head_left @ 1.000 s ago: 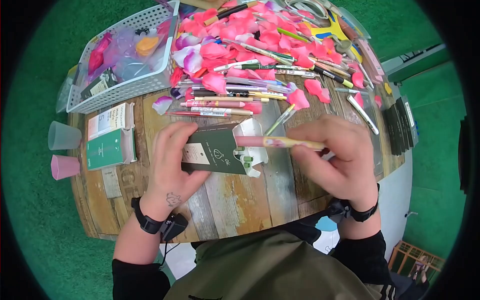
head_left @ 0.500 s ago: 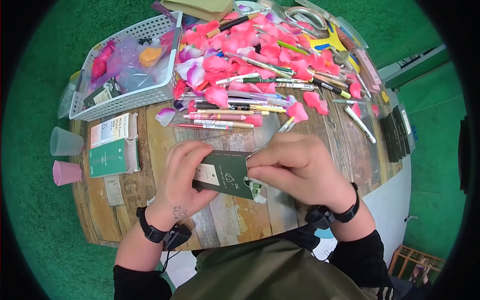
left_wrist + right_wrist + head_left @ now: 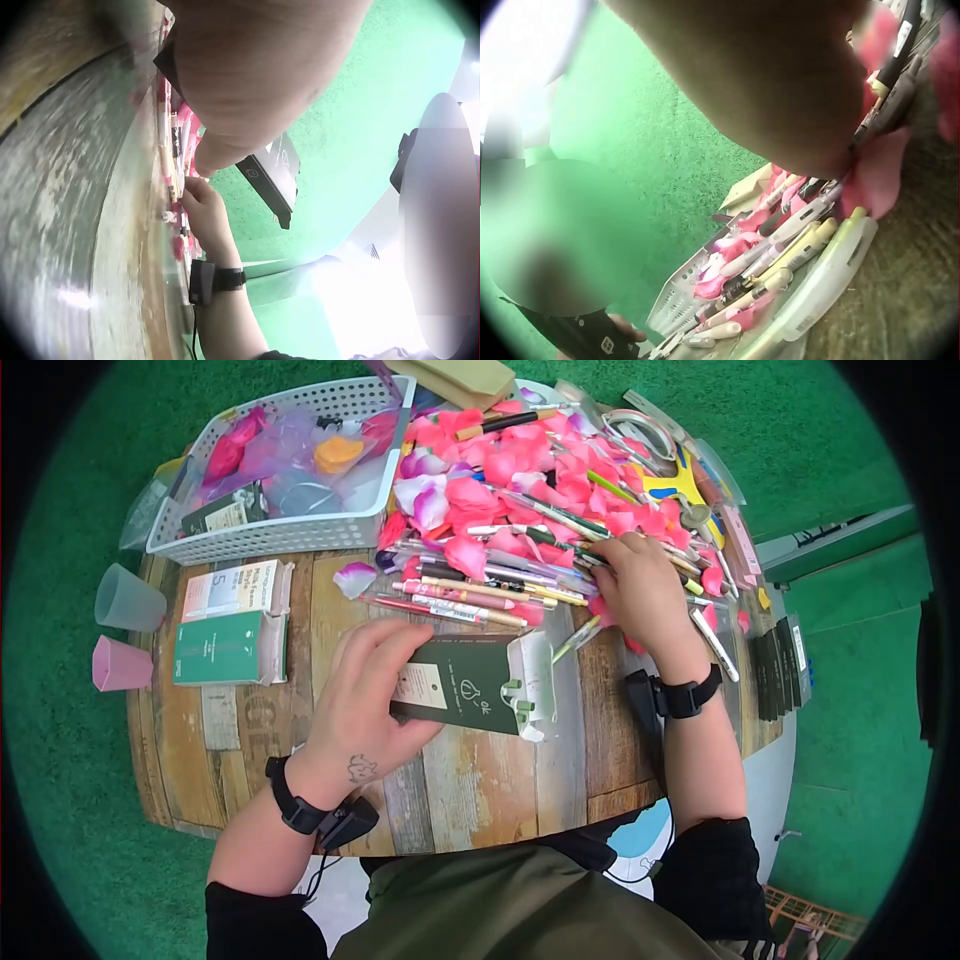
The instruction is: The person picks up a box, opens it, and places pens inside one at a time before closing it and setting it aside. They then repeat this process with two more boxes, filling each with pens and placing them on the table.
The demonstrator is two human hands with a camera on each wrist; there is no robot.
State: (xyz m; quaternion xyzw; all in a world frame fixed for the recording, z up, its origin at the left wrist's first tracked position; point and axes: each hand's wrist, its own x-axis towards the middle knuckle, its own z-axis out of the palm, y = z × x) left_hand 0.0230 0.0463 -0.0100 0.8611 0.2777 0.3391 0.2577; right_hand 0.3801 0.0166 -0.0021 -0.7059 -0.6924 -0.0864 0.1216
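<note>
My left hand (image 3: 362, 705) grips a dark green pen box (image 3: 465, 682) by its closed end, fingers over the top and thumb below. The box lies on its side above the table, its torn white flap facing right and several green-ended pens (image 3: 517, 700) showing inside. Over the pile of pens my right hand (image 3: 645, 595) reaches down, fingertips among the pens (image 3: 560, 512) and pink petals (image 3: 468, 500). In the left wrist view, its thumb and fingers are bent at the pens; I cannot tell whether they pinch one.
A white perforated basket (image 3: 270, 538) holds bagged petals at the back left. Below it lies a green and white box (image 3: 228, 645), beside a clear cup (image 3: 130, 598) and a pink cup (image 3: 122, 664). Yellow-handled scissors (image 3: 680, 482) lie back right; dark boxes (image 3: 778, 670) stand at the right edge.
A pink and yellow pen went from my right hand into the box's open end. The right hand then left the box and moved up and right to the pen pile. My left hand kept its grip.
</note>
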